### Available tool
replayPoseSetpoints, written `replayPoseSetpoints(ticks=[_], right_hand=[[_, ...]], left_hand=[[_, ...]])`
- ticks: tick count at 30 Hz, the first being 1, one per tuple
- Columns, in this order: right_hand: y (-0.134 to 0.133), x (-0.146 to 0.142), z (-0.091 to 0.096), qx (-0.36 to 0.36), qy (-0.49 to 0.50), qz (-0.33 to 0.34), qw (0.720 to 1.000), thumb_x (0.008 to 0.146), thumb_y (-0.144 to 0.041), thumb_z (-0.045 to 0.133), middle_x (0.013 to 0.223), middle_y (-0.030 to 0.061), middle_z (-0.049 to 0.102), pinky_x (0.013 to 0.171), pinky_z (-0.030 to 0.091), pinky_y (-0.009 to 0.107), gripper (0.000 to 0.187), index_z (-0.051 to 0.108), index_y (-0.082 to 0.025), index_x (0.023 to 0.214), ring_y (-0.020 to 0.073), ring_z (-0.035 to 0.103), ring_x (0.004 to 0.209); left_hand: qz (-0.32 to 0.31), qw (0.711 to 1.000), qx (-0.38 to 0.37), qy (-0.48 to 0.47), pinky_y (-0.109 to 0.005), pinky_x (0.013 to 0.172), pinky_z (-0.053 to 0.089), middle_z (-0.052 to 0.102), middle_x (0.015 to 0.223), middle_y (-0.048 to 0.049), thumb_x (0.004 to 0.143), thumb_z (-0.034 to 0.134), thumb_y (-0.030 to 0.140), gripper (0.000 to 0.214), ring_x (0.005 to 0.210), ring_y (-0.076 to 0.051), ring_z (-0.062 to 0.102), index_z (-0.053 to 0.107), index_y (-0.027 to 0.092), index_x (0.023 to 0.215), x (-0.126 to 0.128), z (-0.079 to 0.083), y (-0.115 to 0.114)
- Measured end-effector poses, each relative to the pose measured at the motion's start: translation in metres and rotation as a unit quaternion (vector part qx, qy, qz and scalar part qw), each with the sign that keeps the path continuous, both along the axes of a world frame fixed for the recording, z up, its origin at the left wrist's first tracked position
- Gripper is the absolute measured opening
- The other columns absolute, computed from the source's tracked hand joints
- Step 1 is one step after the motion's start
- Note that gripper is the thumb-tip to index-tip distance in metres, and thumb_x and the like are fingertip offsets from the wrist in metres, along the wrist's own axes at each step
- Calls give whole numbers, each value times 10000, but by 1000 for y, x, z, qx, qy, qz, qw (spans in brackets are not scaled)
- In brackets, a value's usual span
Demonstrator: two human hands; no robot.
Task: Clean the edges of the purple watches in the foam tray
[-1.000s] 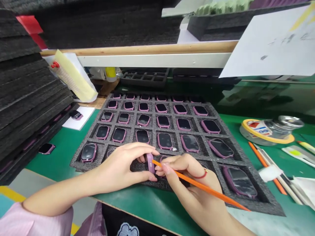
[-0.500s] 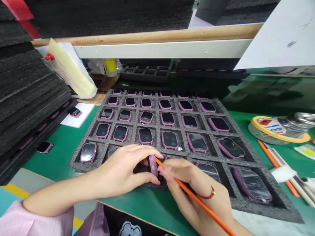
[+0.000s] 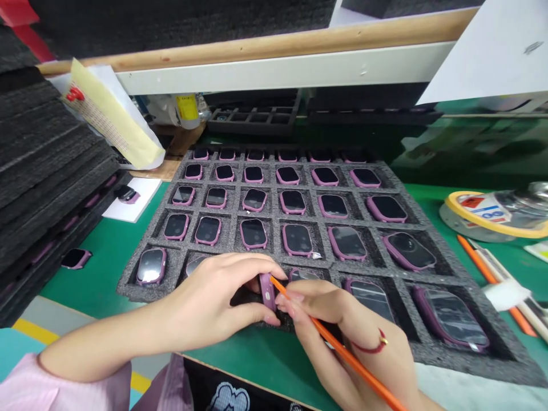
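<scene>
My left hand point(image 3: 222, 299) is closed on a purple smartwatch case point(image 3: 268, 292), gripping it on edge between thumb and fingers so its side faces me. In my right hand point(image 3: 355, 331) is a slim orange stick point(image 3: 346, 354), held like a pencil. Its tip meets the upper side edge of the watch; what sort of tip it has is too small to tell. Both hands are over the near edge of a grey foam tray point(image 3: 274, 225), whose pockets hold many purple watches with dark screens. One nearby watch point(image 3: 370, 298) lies partly behind my right hand.
Stacked black foam trays point(image 3: 51, 148) rise at the left, with a loose watch point(image 3: 76, 258) beside them. A shelf edge point(image 3: 274, 63) crosses above. At the right are a glass jar point(image 3: 500, 214) with a yellow rim and an orange tool point(image 3: 475, 260).
The view has shifted slightly, so the tray and shelf sit a little differently. Both hands keep their hold, and the stick's tip stays at the watch's edge.
</scene>
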State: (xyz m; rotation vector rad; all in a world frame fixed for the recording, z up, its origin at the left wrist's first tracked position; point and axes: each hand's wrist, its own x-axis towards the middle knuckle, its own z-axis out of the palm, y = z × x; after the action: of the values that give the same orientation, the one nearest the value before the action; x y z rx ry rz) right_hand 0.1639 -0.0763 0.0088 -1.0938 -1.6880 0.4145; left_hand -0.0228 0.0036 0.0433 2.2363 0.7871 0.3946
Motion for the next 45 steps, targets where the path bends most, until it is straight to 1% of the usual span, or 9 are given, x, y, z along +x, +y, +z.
replayPoseSetpoints(ticks=[6,10,15,18,24,31,34,40,45], right_hand=[[-5,-3,0,-26,12,-16,999,918,-68,587,842,-9,722,647,613,245,204,534,-265,925,141,736,756],[-6,-6,0,-34,12,-33,999,921,-66,577,812,-6,716,616,606,274,216,526,-276,909,156,727,714],[-4,-8,0,-20,17,-34,999,899,-63,604,832,-19,717,620,595,243,213,531,-264,895,130,722,701],[-3,-8,-1,-15,8,-45,999,897,-47,588,797,-26,701,619,586,234,220,523,-255,869,125,716,683],[-2,-6,1,-25,26,-19,999,920,-65,583,808,-8,697,626,585,229,192,530,-244,874,122,712,709],[-1,-6,1,-30,20,-20,999,925,-83,587,830,-18,697,662,586,220,180,526,-245,875,118,717,733],[-1,-6,2,-27,20,-19,999,918,-75,581,814,-22,690,648,581,213,188,522,-244,862,115,710,717],[2,-4,6,-83,94,13,992,948,-139,583,755,-48,677,649,579,168,149,541,-241,847,94,707,713],[4,-4,8,-88,103,18,991,951,-149,585,763,-27,706,636,591,180,149,558,-232,830,110,725,724]], left_hand=[[-6,1000,1,6,-263,1024,495,694,1282,-8,901,716,295,319,1240,-189,624,615,248,1201,0,2,-2],[-8,1000,6,7,-261,1034,492,685,1294,-17,911,702,276,318,1233,-184,627,603,244,1212,-1,2,-2],[-8,1000,4,16,-273,1041,494,676,1308,-19,923,681,249,316,1236,-184,624,590,248,1225,-1,2,-2],[-9,1000,1,12,-273,1041,495,679,1300,-19,918,687,249,315,1238,-186,623,592,242,1219,0,2,-1],[-4,1000,3,13,-292,1022,510,679,1305,-32,914,689,249,315,1219,-200,635,598,236,1216,-1,2,-2],[0,1000,-2,14,-315,1024,516,681,1299,-41,912,682,235,318,1220,-213,637,600,237,1219,0,3,-2],[-2,1000,-5,17,-327,1024,519,679,1302,-43,913,683,247,310,1232,-224,630,601,241,1212,0,3,-2],[-6,1000,-13,13,-327,1037,510,665,1323,-43,908,695,255,334,1243,-223,619,591,246,1225,-2,3,-2],[-7,1000,-16,9,-300,1056,492,665,1316,-31,903,705,246,342,1250,-201,611,589,242,1225,-2,3,-2]])
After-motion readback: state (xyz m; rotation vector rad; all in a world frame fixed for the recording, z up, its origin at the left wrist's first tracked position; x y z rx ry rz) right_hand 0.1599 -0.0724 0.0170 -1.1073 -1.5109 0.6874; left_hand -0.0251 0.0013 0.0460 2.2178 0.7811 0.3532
